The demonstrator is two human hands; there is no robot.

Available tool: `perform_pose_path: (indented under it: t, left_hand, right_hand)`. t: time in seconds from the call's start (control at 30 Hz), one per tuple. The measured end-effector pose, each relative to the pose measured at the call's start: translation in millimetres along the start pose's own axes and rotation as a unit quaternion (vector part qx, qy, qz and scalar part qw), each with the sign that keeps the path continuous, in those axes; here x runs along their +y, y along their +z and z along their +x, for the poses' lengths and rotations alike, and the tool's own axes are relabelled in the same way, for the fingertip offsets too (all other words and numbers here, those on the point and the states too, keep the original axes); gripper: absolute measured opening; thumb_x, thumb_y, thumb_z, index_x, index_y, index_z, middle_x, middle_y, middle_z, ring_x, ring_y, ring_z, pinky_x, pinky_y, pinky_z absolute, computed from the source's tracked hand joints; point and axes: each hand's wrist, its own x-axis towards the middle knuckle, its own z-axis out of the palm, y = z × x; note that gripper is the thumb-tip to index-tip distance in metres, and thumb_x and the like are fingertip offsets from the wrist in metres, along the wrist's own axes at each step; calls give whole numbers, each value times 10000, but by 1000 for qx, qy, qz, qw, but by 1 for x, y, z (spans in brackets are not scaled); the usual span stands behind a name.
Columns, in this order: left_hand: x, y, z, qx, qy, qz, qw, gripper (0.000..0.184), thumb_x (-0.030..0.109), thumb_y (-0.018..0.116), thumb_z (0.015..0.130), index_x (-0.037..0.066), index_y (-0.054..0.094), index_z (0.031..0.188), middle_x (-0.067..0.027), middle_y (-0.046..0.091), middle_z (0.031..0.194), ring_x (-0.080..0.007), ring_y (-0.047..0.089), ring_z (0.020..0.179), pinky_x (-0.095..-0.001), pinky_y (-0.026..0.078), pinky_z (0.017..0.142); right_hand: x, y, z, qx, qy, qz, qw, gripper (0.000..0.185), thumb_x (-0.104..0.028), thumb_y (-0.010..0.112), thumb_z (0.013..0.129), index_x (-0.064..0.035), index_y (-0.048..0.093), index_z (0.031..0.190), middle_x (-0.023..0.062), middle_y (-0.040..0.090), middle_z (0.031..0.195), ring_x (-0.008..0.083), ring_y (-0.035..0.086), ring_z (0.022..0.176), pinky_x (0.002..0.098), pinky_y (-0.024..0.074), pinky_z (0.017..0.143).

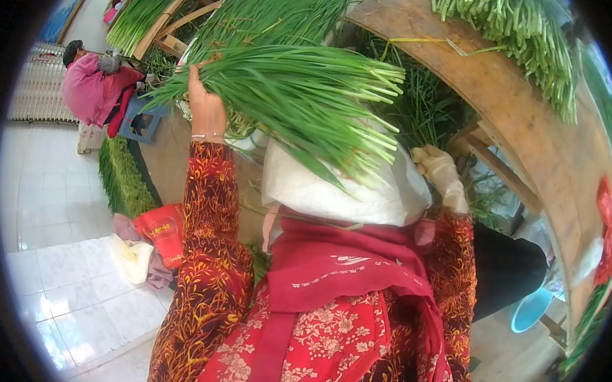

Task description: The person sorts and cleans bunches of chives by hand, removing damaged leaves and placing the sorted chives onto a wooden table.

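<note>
My left hand (206, 110), bare with a thin bracelet at the wrist, is closed around a bunch of garlic chives (302, 100). The long green leaves are gripped at their left end, and the pale cut stems fan out to the right over my lap. Beneath them a white plastic sheet (339, 195) covers my knees above a red apron (344, 260). My right hand (445, 175), in a pale glove, is at the sheet's right edge with its fingers curled; what they hold, if anything, is hidden.
More chives (278, 18) lie piled ahead. A wooden board (485, 83) curves along the right, bearing bundled stems (527, 44). A blue basin (531, 310) stands low at right. A person in pink (97, 86) sits at far left. A red bag (161, 233) rests beside my left arm.
</note>
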Motion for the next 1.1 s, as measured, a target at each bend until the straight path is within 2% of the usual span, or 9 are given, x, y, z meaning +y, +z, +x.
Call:
perform_pose_path:
  t: [0.1, 0.23, 0.37, 0.47, 0.67, 0.77, 0.9, 1.03, 1.1]
  left_hand:
    - [4, 3, -1, 58, -58, -150, 985, 252, 162, 252, 933, 7, 414, 1048, -127, 506, 1020, -197, 501, 923, -303, 421, 837]
    - [8, 12, -4, 51, -32, -90, 994, 280, 218, 251, 934, 20, 435, 1007, -127, 513, 1006, -203, 504, 915, -323, 429, 832]
    - [5, 10, 14, 157, -150, -294, 931, 281, 302, 319, 913, 72, 478, 879, -138, 531, 969, -240, 513, 909, -371, 445, 813]
    - [12, 16, -1, 95, -69, -178, 977, 278, 335, 355, 896, 104, 479, 805, -138, 536, 945, -257, 518, 895, -390, 445, 807]
    - [2, 7, 11, 113, -119, -282, 945, 286, 334, 329, 908, 92, 472, 854, -135, 532, 963, -247, 518, 902, -375, 424, 842]
    - [11, 13, -6, 55, -45, -157, 985, 299, 326, 301, 917, 76, 463, 896, -140, 525, 989, -244, 512, 918, -364, 420, 851]
    - [-2, 2, -6, 23, -28, -90, 995, 255, 62, 318, 894, -17, 401, 1123, -126, 521, 1056, -188, 522, 938, -298, 440, 828]
    - [-1, 6, -6, 58, -70, -154, 984, 342, 252, 226, 936, 6, 425, 1064, -151, 499, 1059, -222, 491, 982, -344, 403, 884]
    - [-1, 8, -11, 25, -6, -6, 1000, 346, 252, 218, 936, 6, 424, 1065, -148, 492, 1066, -227, 492, 977, -345, 403, 884]
  right_hand:
    - [10, -20, -7, 111, -52, 62, 991, 159, -187, 543, 824, -46, 604, 863, -2, 529, 641, 63, 415, 552, 189, 343, 516]
    - [-67, 7, -63, 3, -167, 186, 968, 166, -193, 555, 821, -68, 602, 920, -3, 572, 714, 52, 464, 602, 161, 385, 567]
    - [-79, 52, -62, -90, -201, -122, 968, 181, -178, 560, 793, -92, 596, 948, 75, 595, 908, 226, 568, 835, 302, 441, 736]
    - [-75, 70, -47, -33, -237, -84, 967, 213, -210, 558, 784, -66, 588, 938, 113, 587, 901, 261, 559, 853, 317, 436, 749]
    - [-78, 70, -42, 6, -343, -192, 920, 145, -167, 577, 778, -45, 592, 854, 96, 592, 811, 204, 581, 727, 288, 458, 642]
    - [-76, 67, -46, -109, -136, 111, 978, 109, -140, 572, 798, -41, 580, 843, 49, 571, 716, 140, 555, 647, 252, 443, 577]
    - [-46, 44, -34, -192, -71, 347, 915, 173, -127, 554, 822, 20, 534, 911, 12, 540, 675, 71, 471, 538, 180, 389, 515]
    - [-13, 21, -36, -88, -60, 344, 933, 176, -122, 555, 823, 17, 530, 928, -3, 522, 658, 45, 438, 513, 152, 343, 478]
    - [4, 14, -34, -26, -52, 289, 956, 141, -133, 568, 813, -6, 560, 872, -28, 504, 648, 37, 392, 509, 160, 320, 482]
